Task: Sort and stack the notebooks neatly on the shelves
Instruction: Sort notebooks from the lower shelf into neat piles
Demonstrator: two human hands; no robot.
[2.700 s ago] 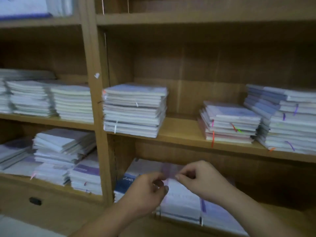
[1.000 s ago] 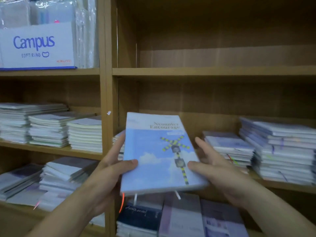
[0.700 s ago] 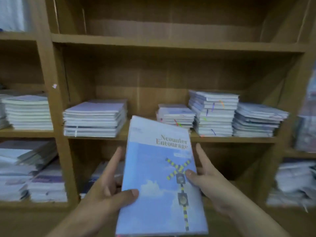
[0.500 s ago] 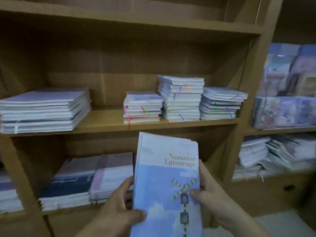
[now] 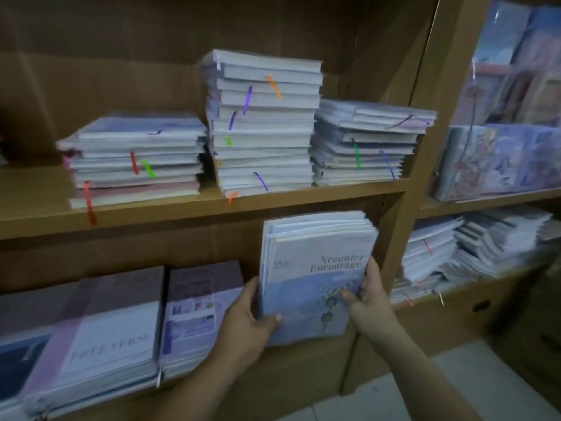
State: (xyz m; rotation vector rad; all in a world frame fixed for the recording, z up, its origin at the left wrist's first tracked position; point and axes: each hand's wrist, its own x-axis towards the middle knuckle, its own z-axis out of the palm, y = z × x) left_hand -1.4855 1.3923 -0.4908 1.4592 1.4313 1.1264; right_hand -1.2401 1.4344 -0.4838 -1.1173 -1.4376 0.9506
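A stack of blue notebooks (image 5: 312, 268) is held upright before the right end of the lower shelf (image 5: 303, 366), beside purple notebook piles (image 5: 197, 314), with the left hand (image 5: 246, 317) and right hand (image 5: 368, 299) gripping it, fingers curled round its side edges and thumbs on the cover.

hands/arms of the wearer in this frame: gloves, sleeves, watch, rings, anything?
Two bare hands, no gloves: left hand, right hand. No ring, watch or bracelet shows on either, though the frame is a little blurred. The left forearm and right forearm are bare down to the frame edge; no sleeve or cuff is in view.
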